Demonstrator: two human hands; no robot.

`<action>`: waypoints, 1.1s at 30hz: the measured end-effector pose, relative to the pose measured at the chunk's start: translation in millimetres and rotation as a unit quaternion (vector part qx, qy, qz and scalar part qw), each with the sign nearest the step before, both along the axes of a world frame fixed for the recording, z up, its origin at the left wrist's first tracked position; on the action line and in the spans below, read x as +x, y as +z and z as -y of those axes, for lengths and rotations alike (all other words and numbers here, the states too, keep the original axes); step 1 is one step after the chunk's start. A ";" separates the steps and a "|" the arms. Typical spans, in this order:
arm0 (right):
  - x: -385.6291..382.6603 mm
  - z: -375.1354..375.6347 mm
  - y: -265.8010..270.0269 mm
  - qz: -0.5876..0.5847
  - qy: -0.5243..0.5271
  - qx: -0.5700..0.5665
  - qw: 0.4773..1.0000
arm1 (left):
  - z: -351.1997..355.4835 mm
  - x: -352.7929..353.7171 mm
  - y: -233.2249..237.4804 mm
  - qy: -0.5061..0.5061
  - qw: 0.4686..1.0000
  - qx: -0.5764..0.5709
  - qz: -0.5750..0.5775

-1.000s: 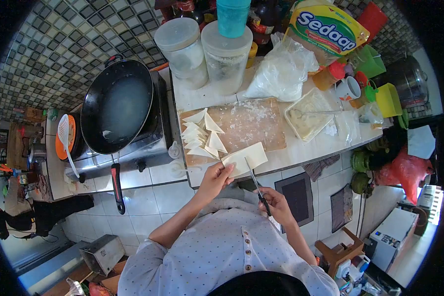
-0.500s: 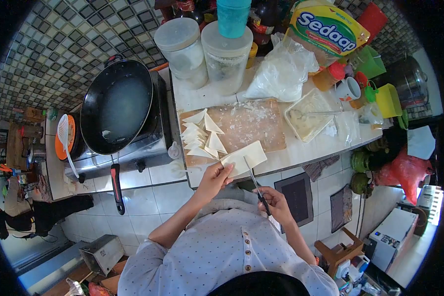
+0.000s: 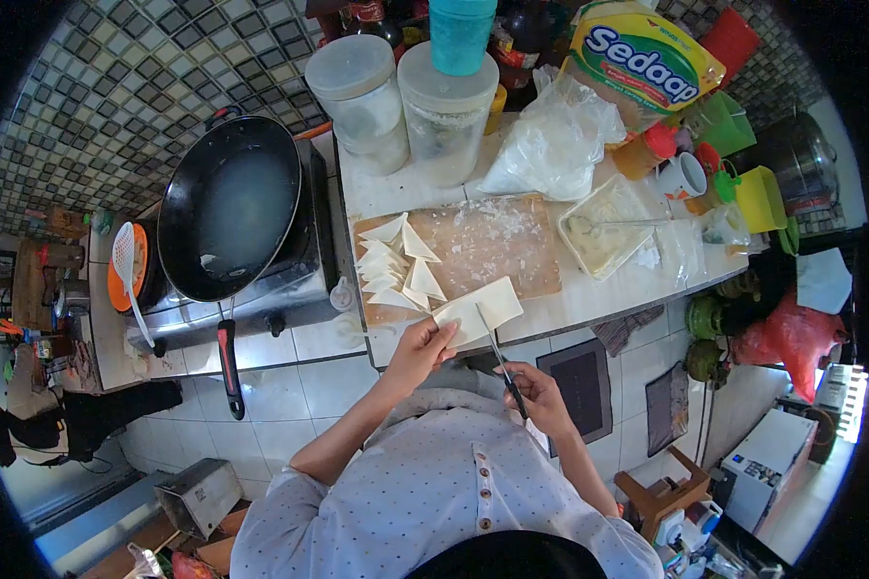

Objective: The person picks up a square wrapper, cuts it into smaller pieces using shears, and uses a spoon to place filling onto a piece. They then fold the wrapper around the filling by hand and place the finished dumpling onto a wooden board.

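My left hand (image 3: 425, 349) pinches the near-left end of a pale rectangular dough sheet (image 3: 497, 304), thumb on top, by the counter's front edge. In my right hand (image 3: 541, 394) is a pair of black-handled scissors (image 3: 495, 349); its metal blade lies across the sheet's near edge, pointing away from me. The fingers partly cover the handle. Several pale dough triangles (image 3: 386, 265) lie overlapping on the left side of a flour-dusted brown board (image 3: 492, 246), just beyond my left hand.
A black frying pan (image 3: 230, 207) with cloudy liquid sits on the stove at left, handle toward me. Lidded tubs (image 3: 444, 116) and a bag of white powder (image 3: 550, 145) stand behind the board. A plastic tray (image 3: 603, 227) with a utensil is at right.
Hardly anything differs. Both hands keep their hold on the dough sheet and the scissors, with the blade still at the sheet's near edge; the view shifts very slightly.
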State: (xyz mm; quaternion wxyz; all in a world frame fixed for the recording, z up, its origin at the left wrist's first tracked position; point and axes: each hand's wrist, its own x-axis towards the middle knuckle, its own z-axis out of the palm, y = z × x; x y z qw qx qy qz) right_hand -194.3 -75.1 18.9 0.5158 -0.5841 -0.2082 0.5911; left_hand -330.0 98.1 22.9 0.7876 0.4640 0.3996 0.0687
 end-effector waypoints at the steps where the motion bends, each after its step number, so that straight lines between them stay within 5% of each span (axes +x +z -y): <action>1: -0.1 -0.5 0.3 0.006 0.000 -0.003 1.000 | 0.3 0.3 0.7 0.006 1.000 -0.006 0.002; 33: 3.6 -12.9 8.2 0.012 0.011 0.030 0.999 | 3.1 -1.1 -7.5 -0.013 0.999 -0.012 0.034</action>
